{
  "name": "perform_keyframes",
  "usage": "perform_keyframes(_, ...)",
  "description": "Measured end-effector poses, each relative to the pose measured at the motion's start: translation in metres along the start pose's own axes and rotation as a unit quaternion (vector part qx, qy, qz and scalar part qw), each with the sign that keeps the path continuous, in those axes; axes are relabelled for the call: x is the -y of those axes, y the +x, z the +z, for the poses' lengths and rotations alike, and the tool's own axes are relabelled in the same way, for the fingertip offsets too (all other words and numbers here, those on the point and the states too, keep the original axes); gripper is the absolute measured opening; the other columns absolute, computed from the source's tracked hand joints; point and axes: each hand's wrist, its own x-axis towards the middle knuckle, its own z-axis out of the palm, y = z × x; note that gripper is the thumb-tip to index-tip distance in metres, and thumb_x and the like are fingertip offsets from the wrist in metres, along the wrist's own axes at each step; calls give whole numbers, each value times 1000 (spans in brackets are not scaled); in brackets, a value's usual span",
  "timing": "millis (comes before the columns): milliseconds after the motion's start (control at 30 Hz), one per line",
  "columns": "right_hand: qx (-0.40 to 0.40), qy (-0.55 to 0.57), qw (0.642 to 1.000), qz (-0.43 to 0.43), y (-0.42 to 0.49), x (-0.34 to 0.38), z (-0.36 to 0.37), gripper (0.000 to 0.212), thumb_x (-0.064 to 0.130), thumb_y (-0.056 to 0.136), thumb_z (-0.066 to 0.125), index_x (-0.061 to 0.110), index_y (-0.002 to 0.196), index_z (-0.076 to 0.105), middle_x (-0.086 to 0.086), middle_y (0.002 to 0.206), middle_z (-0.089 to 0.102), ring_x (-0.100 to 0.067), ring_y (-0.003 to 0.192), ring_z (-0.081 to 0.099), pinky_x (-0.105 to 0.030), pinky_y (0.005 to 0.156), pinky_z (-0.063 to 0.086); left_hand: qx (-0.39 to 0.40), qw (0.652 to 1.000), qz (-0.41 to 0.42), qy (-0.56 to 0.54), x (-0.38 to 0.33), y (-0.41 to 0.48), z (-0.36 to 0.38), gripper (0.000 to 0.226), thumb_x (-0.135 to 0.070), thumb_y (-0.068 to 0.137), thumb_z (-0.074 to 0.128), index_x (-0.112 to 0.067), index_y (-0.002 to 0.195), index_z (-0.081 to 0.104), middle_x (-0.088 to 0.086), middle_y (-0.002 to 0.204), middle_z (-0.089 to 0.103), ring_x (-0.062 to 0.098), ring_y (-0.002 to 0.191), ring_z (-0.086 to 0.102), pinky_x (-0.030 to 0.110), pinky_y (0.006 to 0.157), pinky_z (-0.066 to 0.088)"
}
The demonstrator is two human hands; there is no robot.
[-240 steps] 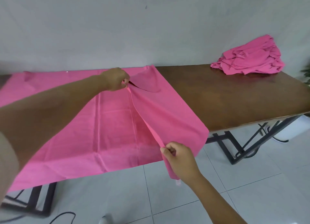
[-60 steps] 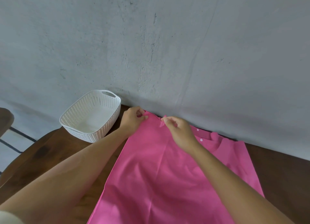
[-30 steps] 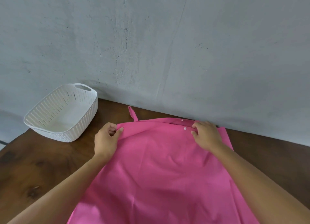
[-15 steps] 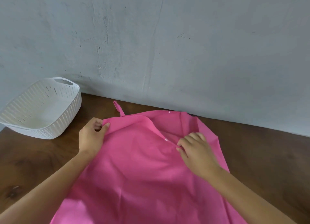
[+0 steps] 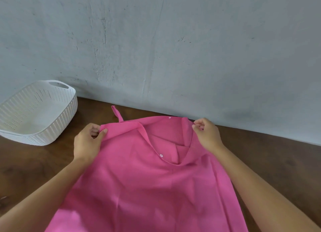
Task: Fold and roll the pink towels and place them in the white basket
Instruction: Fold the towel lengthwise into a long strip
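Currently my left hand pinches the pink towel at its far left corner, my right hand its far right edge; it lies right of the white basket. I judge the sagging top layer could fold in crooked.

On the table, the towel spreads from centre to 6 o'clock; the basket stands apart at 9 o'clock. The left hand and right hand pinch the towel's far corners. Behind, at 12 o'clock, rises the wall.
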Motion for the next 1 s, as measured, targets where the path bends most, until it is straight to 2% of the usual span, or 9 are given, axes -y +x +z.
perform_keyframes(133,64,-77,986,129,41,-28,5,50,37,97,63,5,135,54,-13,135,58,-31,126,55,-35,98,44,0,1000,-5,-7,-1,0,0,15,-30,92,73,-17,92,65,-5,89,67,12,88,62,29,81,44)
perform_keyframes(233,79,-89,979,163,55,-34,18,28,54,90,62,26,89,60,-2,96,61,-30,106,61,-34,74,44,-3,1000,-4,-6,-1,0,1,14,-29,92,73,-18,91,65,-5,88,67,10,86,62,29,79,44)
perform_keyframes(300,67,-132,976,158,60,-36,27,35,57,88,61,24,76,61,-3,91,64,-31,101,62,-34,73,43,-6,1000,-2,-5,0,1,2,14,-29,92,73,-18,90,65,-6,88,67,8,86,61,28,78,43)
perform_keyframes(433,6,-139,980,145,58,-37,32,24,42,95,63,20,99,69,-7,105,69,-32,108,63,-38,88,48,-7,1000,0,-5,2,3,2,13,-29,91,74,-20,89,65,-7,87,67,7,85,62,27,75,43)
perform_keyframes(600,-43,-25,996,76,47,-38,10,5,12,95,61,16,94,58,2,88,62,-23,89,62,-27,73,38,-1,1000,-2,-5,1,2,2,12,-29,91,74,-21,89,65,-6,86,67,7,86,62,26,76,44)
perform_keyframes(733,-46,9,999,6,32,-37,-23,17,1,92,57,17,95,57,11,87,62,-8,82,60,-28,76,41,23,1000,2,4,2,2,0,10,-30,92,73,-22,90,66,-6,88,68,11,88,63,30,80,47)
perform_keyframes(800,-26,4,999,-46,21,-36,-39,30,-8,89,52,20,90,61,11,91,65,0,87,59,-18,79,41,31,999,-7,4,-1,3,-2,10,-29,92,73,-22,91,67,-5,90,68,14,90,64,32,82,47)
perform_keyframes(900,17,-43,993,-104,7,-35,-61,46,-17,82,43,21,87,68,6,97,68,-6,94,60,-5,82,37,39,999,-17,-2,-11,1,-8,10,-29,91,74,-21,90,68,-4,92,69,17,93,64,34,83,48)
perform_keyframes(1000,67,-108,983,-133,-2,-39,-85,55,-18,80,41,23,97,74,4,106,66,-9,101,58,-11,88,39,40,999,2,-12,-20,-6,-16,10,-29,91,74,-23,88,67,-4,90,69,14,90,64,35,82,49)
